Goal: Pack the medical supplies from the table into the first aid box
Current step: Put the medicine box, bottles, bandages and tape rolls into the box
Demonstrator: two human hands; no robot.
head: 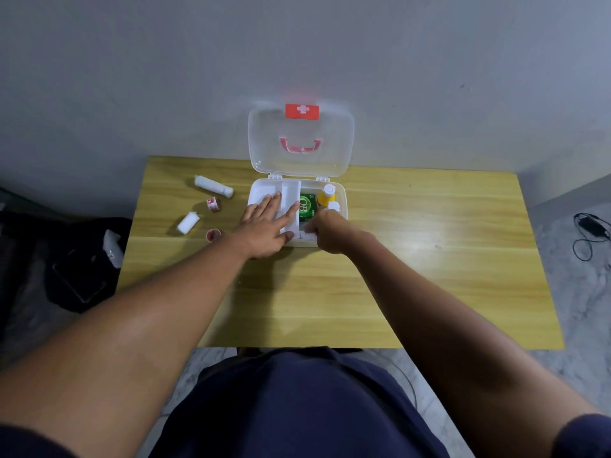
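The left hand (269, 223) lies flat and open on the first aid box (342, 201); the right hand (325, 234) is closed on something white inside it. Four supplies remain left of the box, the gauze roll (187, 222) nearest the left hand.

Black bag (82, 266) on floor left of wooden table (429, 259), black cable (591, 233) at right

Single head-worn wide-angle view, aimed forward and down from above the near edge of the surface (330, 292), both forearms seen reaching away, wall faced beyond, floor caught at both sides
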